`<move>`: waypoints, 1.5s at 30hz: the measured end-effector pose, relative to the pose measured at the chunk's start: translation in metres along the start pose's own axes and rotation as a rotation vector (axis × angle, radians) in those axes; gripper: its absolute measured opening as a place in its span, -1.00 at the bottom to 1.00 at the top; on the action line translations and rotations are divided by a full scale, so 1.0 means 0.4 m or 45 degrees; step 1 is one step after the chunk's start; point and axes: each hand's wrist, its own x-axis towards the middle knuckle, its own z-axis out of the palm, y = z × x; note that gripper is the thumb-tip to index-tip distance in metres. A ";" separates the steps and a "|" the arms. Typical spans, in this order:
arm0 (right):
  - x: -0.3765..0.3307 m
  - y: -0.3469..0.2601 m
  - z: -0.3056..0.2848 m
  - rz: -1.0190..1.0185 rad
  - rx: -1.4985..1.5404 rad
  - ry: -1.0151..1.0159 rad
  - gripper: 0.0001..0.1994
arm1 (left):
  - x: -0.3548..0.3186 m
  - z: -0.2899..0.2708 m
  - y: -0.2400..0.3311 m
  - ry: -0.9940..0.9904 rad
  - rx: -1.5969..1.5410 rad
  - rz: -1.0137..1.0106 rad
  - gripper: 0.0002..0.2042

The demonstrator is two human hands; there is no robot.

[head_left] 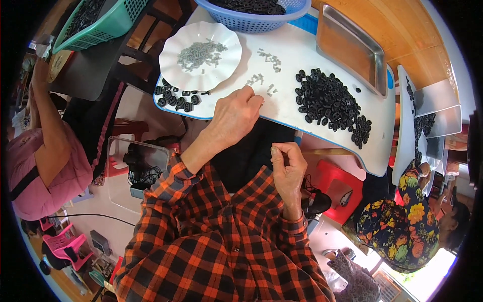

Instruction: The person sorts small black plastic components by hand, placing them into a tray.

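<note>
White with a blue edge, the table (284, 103) spreads across the far middle of the scene. Left of it sits a person in a pink top (48, 171); at the right, a person in a flowered top (402, 226) leans by another work surface. Orange and black checks cover the near shirt (221, 246), whose sleeves lead to both working hands. At the table's far side stands a blue basket (251, 21) filled with black pieces, and at its far right lies a shallow metal tray (347, 45). A white scalloped plate (170, 55) rests at the left end. Right of the middle, black oval pieces (327, 98) form a broad heap. The left hand (236, 116) is at the near edge, just right of the plate, its fingertips drawn closely together; the fingers hide whatever may be between them, so I cannot tell if it holds anything. The right hand (289, 168) is above the lap, thumb and forefinger bent narrowly toward each other, contents equally unclear. A small black cluster (178, 100) lies beside the plate's near rim. Smallest are the pale grey bits (198, 54), piled on the plate and scattered on the table just beyond the left hand.
</note>
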 end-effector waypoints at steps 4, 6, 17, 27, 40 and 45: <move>0.007 -0.014 0.002 0.014 0.000 0.001 -0.94 | 0.003 0.011 0.001 -0.049 0.168 0.036 -0.86; 0.008 -0.010 -0.001 0.032 0.006 -0.016 -0.95 | 0.005 0.018 0.008 -0.057 0.210 0.060 -0.85; 0.033 -0.025 -0.015 0.158 0.341 0.171 -0.92 | -0.028 -0.016 0.075 -0.180 -0.683 -0.126 -0.91; 0.021 -0.005 -0.028 0.187 0.724 0.014 -0.93 | -0.078 0.013 0.102 -0.589 -1.671 -0.724 -0.92; 0.017 -0.017 -0.012 0.295 1.101 0.208 -0.94 | -0.106 0.073 0.129 -0.286 -2.094 -0.631 -0.87; 0.021 -0.009 -0.020 0.331 1.207 0.086 -0.94 | -0.106 0.075 0.129 -0.266 -2.003 -0.597 -0.89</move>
